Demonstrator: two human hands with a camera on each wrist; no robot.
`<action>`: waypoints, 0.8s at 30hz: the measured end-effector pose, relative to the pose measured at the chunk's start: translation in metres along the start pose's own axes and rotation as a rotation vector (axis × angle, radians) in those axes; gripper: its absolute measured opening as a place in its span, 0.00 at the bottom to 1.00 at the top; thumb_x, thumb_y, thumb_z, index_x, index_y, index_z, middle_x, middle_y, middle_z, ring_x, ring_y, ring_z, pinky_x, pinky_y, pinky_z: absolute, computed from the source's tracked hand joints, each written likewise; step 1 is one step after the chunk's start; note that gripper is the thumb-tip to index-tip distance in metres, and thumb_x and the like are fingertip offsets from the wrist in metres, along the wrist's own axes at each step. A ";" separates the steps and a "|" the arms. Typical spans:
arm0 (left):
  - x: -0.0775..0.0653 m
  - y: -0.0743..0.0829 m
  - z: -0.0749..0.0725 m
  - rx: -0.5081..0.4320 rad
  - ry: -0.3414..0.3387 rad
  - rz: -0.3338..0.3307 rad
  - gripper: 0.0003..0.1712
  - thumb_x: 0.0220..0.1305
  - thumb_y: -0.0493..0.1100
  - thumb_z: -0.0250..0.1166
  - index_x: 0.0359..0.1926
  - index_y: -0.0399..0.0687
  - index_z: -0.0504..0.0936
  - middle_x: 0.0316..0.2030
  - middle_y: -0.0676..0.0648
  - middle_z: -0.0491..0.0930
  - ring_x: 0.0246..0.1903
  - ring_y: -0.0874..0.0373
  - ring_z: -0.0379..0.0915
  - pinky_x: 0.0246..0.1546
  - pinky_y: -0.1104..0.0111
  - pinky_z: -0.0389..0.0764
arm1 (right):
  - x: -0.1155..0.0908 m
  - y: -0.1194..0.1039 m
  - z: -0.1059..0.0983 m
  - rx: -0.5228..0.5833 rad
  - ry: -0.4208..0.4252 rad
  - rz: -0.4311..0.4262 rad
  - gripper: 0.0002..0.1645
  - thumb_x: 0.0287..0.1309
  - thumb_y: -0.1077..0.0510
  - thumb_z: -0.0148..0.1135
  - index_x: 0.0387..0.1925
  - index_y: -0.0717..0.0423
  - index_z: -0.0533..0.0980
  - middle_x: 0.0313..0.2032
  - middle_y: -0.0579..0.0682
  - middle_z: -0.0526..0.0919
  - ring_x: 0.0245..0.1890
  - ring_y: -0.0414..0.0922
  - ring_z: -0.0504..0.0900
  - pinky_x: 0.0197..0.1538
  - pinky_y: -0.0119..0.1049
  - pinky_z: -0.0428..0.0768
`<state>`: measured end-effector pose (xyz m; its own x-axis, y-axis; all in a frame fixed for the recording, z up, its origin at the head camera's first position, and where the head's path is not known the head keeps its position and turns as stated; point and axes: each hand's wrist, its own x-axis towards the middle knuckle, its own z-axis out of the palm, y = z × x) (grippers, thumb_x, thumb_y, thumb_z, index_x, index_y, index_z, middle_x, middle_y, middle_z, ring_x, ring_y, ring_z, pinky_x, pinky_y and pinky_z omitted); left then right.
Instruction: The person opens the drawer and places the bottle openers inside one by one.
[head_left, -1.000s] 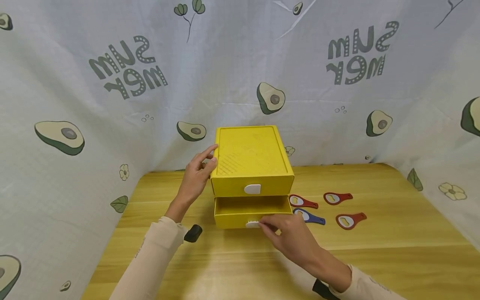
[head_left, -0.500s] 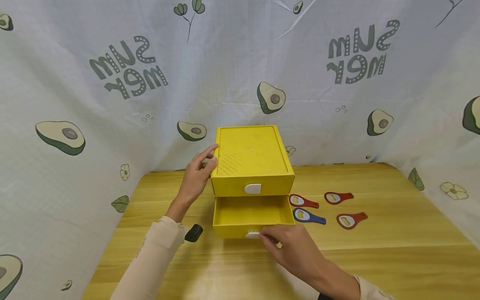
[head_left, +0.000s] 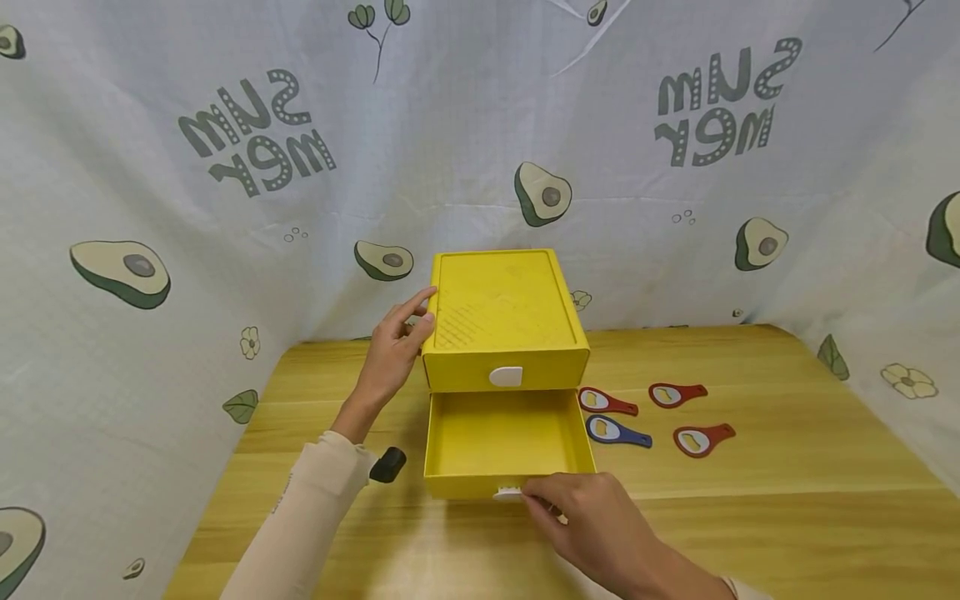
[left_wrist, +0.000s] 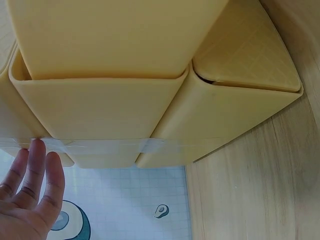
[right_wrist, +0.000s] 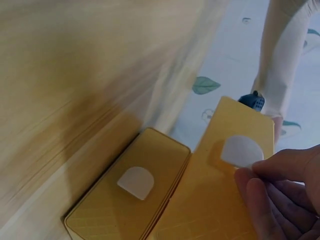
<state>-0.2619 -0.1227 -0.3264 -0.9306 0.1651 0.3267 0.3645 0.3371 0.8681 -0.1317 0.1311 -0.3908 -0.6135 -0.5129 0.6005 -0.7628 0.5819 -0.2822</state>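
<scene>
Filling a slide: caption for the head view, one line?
Right hand pinching the white handle of the open lower drawer; left hand touching the yellow cabinet.

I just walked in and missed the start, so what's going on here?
A person's right hand pinches the white handle of the lower drawer in a yellow drawer unit; that drawer stands open. Their left hand rests its fingers against the unit's side. The upper drawer is closed. To the right, three red bottle openers and a blue one lie on the wooden table.
</scene>
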 end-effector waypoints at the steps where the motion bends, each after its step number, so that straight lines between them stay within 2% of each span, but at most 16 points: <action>1: 0.000 0.000 0.000 -0.002 -0.001 -0.001 0.27 0.77 0.44 0.51 0.73 0.47 0.68 0.56 0.36 0.72 0.29 0.55 0.65 0.34 0.67 0.71 | -0.001 -0.001 0.000 0.004 -0.006 -0.001 0.10 0.46 0.67 0.75 0.29 0.51 0.85 0.28 0.41 0.88 0.26 0.22 0.78 0.28 0.15 0.74; 4: 0.000 0.000 0.000 -0.002 -0.002 -0.002 0.27 0.77 0.44 0.51 0.73 0.47 0.68 0.56 0.36 0.72 0.29 0.55 0.65 0.34 0.66 0.72 | -0.005 -0.002 -0.001 0.016 -0.002 -0.022 0.03 0.58 0.61 0.70 0.30 0.50 0.84 0.28 0.41 0.88 0.26 0.22 0.78 0.28 0.14 0.74; 6: 0.000 0.000 0.000 0.000 -0.002 -0.004 0.27 0.77 0.45 0.51 0.73 0.48 0.68 0.56 0.36 0.72 0.30 0.55 0.66 0.34 0.66 0.72 | -0.008 -0.002 0.000 0.020 0.013 -0.039 0.10 0.67 0.55 0.63 0.30 0.50 0.84 0.27 0.41 0.88 0.25 0.22 0.78 0.28 0.15 0.74; 8: -0.001 0.000 0.000 0.001 0.000 -0.004 0.27 0.77 0.45 0.51 0.73 0.48 0.68 0.56 0.37 0.72 0.30 0.55 0.66 0.34 0.67 0.72 | -0.009 -0.002 0.000 0.027 0.030 -0.051 0.19 0.72 0.50 0.54 0.30 0.51 0.85 0.27 0.42 0.88 0.25 0.23 0.80 0.28 0.15 0.74; 10: -0.001 -0.001 0.000 0.002 0.002 -0.004 0.27 0.77 0.45 0.51 0.73 0.48 0.68 0.56 0.37 0.72 0.30 0.55 0.66 0.34 0.68 0.71 | -0.010 -0.002 0.001 0.031 0.041 -0.059 0.24 0.74 0.47 0.49 0.30 0.52 0.85 0.27 0.42 0.89 0.25 0.24 0.80 0.28 0.15 0.74; 20: -0.001 0.000 0.001 0.004 0.002 -0.004 0.27 0.77 0.45 0.51 0.73 0.48 0.68 0.57 0.36 0.72 0.30 0.55 0.66 0.33 0.69 0.71 | -0.013 -0.002 -0.001 0.002 0.069 -0.064 0.25 0.74 0.45 0.46 0.31 0.50 0.85 0.27 0.41 0.88 0.25 0.25 0.82 0.28 0.16 0.75; 24: -0.001 0.000 0.001 0.002 0.000 0.001 0.27 0.77 0.45 0.51 0.73 0.47 0.68 0.56 0.36 0.72 0.30 0.55 0.66 0.33 0.69 0.71 | -0.014 -0.003 -0.004 0.013 0.093 -0.070 0.21 0.73 0.47 0.51 0.32 0.49 0.85 0.27 0.40 0.88 0.25 0.26 0.82 0.29 0.17 0.76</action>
<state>-0.2607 -0.1222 -0.3273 -0.9301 0.1651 0.3280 0.3659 0.3387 0.8668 -0.1202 0.1394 -0.3953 -0.5374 -0.4912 0.6856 -0.8061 0.5380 -0.2464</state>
